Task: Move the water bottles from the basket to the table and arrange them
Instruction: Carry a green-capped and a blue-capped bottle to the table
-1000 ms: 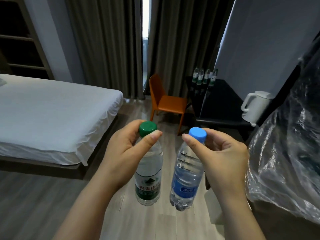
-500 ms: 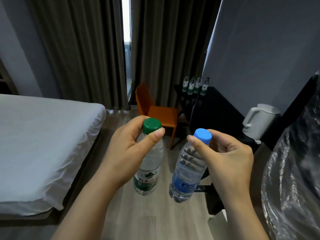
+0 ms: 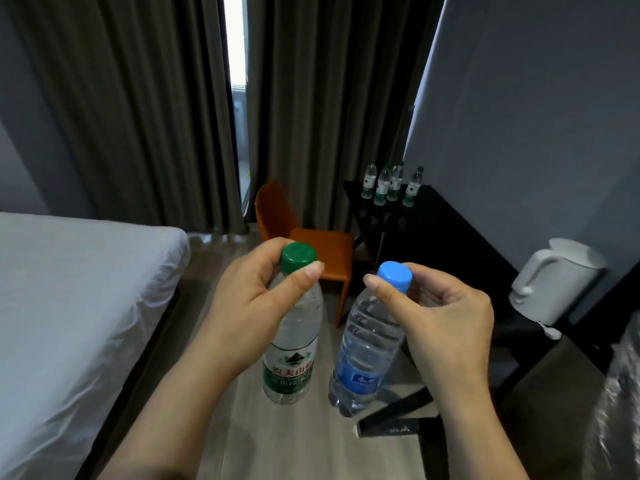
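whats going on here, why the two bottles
A person holds two water bottles: the left grip has the green-capped bottle by its neck, the right grip the blue-capped bottle. Both hang over the floor. Four bottles already stand on the black table ahead.

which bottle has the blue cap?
The blue-label bottle in the right hand. The left hand holds the green-cap bottle; the four table bottles have green labels.

We hold a clear green-capped bottle by its neck in our left hand, upright. Just beside it, not touching, a blue-capped bottle hangs slightly tilted in our right hand. Four more bottles stand clustered at the far end of the black table.
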`<state>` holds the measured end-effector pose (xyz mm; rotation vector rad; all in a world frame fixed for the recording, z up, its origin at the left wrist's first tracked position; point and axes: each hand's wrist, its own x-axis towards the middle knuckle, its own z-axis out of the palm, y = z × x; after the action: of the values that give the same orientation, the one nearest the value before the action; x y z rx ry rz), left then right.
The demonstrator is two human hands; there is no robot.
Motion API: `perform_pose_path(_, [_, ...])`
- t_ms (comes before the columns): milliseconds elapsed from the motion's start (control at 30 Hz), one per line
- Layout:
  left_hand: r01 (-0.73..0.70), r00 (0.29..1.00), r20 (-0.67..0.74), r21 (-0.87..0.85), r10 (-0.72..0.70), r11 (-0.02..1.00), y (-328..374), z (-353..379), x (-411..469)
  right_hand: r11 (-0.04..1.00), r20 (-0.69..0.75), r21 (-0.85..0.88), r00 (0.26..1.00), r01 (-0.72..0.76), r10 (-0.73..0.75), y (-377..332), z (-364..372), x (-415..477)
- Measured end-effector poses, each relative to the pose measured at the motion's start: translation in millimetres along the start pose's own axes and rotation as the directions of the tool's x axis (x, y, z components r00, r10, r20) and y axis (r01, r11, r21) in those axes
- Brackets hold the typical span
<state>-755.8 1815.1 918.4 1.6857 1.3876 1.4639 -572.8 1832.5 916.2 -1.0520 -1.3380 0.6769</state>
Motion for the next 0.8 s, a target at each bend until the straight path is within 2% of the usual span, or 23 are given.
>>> perform_pose_path(267, [0.003,0.999,-0.032,-0.035,-0.004,0.999,-34.5,31.2,113.4,0.999,0.012,0.030,1.000,-0.010,0.010,45.7,18.0,115.2])
perform_pose_path(400, [0.025,1.000,0.005,-0.031,-0.025,0.999,-58.8,47.4,156.7,0.999,0.012,0.011,0.999,-0.053,0.053,71.9,24.0,153.6])
perform_pose_path(567, [0.046,0.998,0.052,-0.024,-0.045,0.999,-90.6,61.0,214.6,0.998,0.003,-0.048,0.999,-0.033,0.033,103.8,41.6,202.5])
perform_pose_path(800, [0.019,0.993,0.120,-0.049,-0.013,0.999,-137.0,68.3,316.3,0.994,-0.045,-0.104,0.998,-0.043,0.038,142.8,87.0,284.8])
